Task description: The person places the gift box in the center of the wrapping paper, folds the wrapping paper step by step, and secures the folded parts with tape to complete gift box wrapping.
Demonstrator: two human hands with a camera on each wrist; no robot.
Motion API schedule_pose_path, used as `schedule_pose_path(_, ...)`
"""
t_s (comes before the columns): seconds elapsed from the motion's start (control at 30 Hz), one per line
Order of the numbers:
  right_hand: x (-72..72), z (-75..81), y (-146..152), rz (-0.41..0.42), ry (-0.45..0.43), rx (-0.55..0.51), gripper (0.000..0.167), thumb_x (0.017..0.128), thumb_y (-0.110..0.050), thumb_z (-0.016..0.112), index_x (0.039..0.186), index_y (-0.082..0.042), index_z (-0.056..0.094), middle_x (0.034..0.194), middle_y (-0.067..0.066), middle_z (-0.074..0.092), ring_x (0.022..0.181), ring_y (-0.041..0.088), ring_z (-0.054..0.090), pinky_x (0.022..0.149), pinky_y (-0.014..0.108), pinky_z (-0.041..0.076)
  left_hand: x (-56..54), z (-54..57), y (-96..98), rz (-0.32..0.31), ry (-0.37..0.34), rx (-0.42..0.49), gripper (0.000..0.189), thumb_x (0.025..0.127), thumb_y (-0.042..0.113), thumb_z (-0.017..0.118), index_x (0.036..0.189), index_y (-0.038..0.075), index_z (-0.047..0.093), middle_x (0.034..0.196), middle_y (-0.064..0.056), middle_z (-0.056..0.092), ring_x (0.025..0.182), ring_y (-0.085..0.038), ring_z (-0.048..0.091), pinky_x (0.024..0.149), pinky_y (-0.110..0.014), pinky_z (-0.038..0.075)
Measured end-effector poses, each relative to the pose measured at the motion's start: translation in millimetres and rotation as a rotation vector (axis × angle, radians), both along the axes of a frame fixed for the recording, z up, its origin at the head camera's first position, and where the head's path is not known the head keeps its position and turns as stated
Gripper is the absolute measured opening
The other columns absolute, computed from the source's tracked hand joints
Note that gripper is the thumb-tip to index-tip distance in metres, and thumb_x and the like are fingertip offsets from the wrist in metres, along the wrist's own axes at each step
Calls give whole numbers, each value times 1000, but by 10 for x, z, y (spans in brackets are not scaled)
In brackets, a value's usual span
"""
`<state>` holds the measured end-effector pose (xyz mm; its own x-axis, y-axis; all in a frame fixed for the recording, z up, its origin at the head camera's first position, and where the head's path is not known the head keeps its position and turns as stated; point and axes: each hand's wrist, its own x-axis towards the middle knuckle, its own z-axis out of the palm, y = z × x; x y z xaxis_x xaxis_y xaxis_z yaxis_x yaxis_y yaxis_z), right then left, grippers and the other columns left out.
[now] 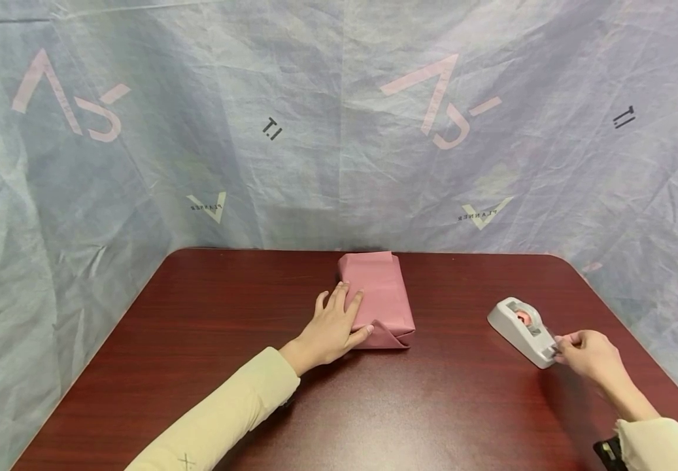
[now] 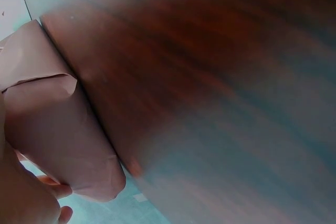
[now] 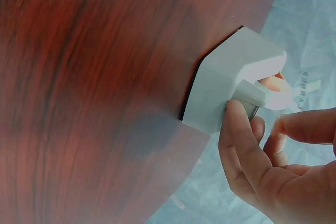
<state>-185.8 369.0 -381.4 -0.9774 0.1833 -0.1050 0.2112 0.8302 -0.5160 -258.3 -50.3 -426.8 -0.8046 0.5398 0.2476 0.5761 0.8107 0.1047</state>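
Fingers of the left hand (image 1: 329, 330) lie spread on the pink package (image 1: 376, 288), thumb by the folded flap (image 1: 387, 335) at its near end; probably to hold the wrap down. Package sits toward the table's (image 1: 433, 405) far edge, mid-width. Fingers of the right hand (image 1: 592, 354) drawn narrow, pinching at the tape dispenser's (image 1: 518, 337) front end, apparently on tape, though the strip is too fine to make out. Dispenser's nose angles toward that hand, likely for easy reach.

Kinda shiny reddish-brown wood-grain table (image 1: 433, 412) with rounded far corners, plus a wrinkly grayish-blue fabric backdrop (image 1: 339, 163) behind it, with pink logos (image 1: 440, 98) and backwards "PLANNER" prints (image 1: 480, 221).
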Motion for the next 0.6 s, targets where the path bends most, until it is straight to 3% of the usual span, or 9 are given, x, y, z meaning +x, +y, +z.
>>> schedule_pose_path(0.27,-18,-51,101,74,-30,-209,32,93,-7,37,100,22,48,93,27,63,68,4,65,63,21,51,-3,-2,1,2,-9,-6,72,92,56,33,143,6,27,145,-23,23,137,-33,20,105,-54,18)
schedule_pose_path(0.5,1,-78,199,112,-52,-329,27,95,-3,35,100,22,44,90,9,64,73,0,65,70,22,52,-5,-5,-2,-1,-5,-1,72,92,56,33,143,6,27,144,-23,23,137,-33,21,105,-53,17)
schedule_pose_path(0.6,20,-63,220,124,-72,-340,28,96,-5,34,102,20,43,95,9,66,77,-1,65,71,20,51,-5,-3,-5,-1,-8,-2,72,92,56,33,143,7,27,145,-23,22,137,-34,21,105,-53,18)
